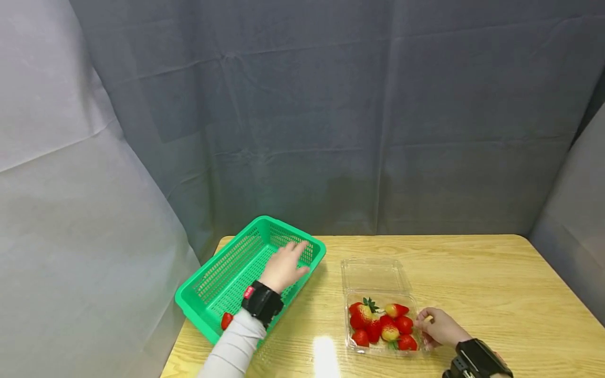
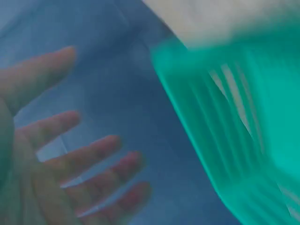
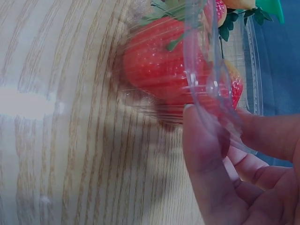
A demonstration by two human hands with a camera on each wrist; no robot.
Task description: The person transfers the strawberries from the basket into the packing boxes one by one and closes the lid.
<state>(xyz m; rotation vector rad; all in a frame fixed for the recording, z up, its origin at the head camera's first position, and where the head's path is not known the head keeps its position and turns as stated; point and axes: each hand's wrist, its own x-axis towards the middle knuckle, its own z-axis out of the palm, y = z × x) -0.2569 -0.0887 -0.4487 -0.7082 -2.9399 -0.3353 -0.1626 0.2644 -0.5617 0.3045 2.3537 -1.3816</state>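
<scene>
Pinching the near right rim of the clear clamshell box [image 1: 378,315], the right hand [image 1: 438,327] has thumb and fingers closed on the thin plastic wall; the wrist view shows the thumb [image 3: 206,173] pressed against it. That box sits open on the wooden worktop [image 1: 472,283], lid folded back, holding strawberries [image 1: 384,325]. Well to its left the left hand [image 1: 283,266] hangs over the green basket [image 1: 215,273] with fingers spread and relaxed, its grip apart and holding nothing. One strawberry [image 1: 227,320] lies in the basket's near corner, beside the sleeve [image 1: 233,346].
</scene>
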